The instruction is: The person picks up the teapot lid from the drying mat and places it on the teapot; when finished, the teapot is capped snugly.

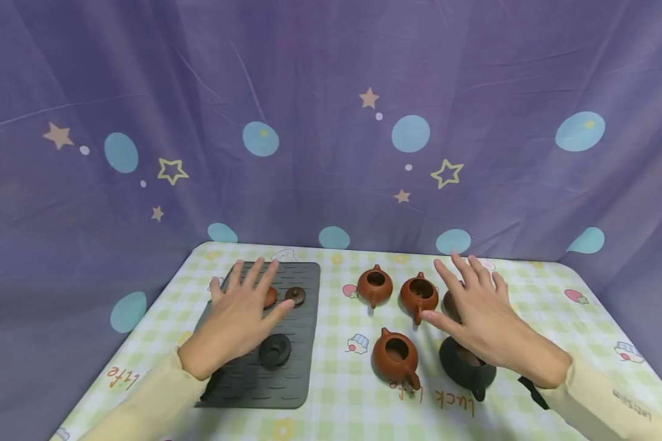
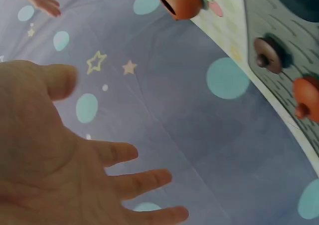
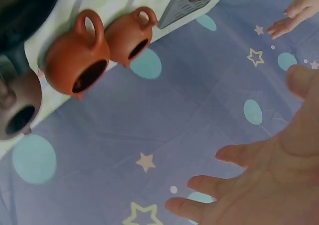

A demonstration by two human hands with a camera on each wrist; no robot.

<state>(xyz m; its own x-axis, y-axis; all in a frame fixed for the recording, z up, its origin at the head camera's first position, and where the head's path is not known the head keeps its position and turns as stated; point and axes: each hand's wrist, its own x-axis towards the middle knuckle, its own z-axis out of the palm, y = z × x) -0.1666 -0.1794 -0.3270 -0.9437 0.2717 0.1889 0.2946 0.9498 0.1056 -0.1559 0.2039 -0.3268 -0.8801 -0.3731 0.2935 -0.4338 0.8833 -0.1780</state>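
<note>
My left hand hovers with spread fingers above a dark grey mat. On that mat lie an orange-brown lid, partly hidden by the hand, a dark brown lid and a black lid. Fingers apart, my right hand is held over the lidless teapots on the right. A black teapot and a dark brown teapot are partly covered by it. Reddish-brown teapots stand nearby: one at the back, one beside the thumb, one in front. Neither palm holds anything in the wrist views.
A checked tablecloth with printed pictures and lettering covers the table. Behind it hangs a purple curtain with stars and blue ovals. A black strap shows at the right wrist.
</note>
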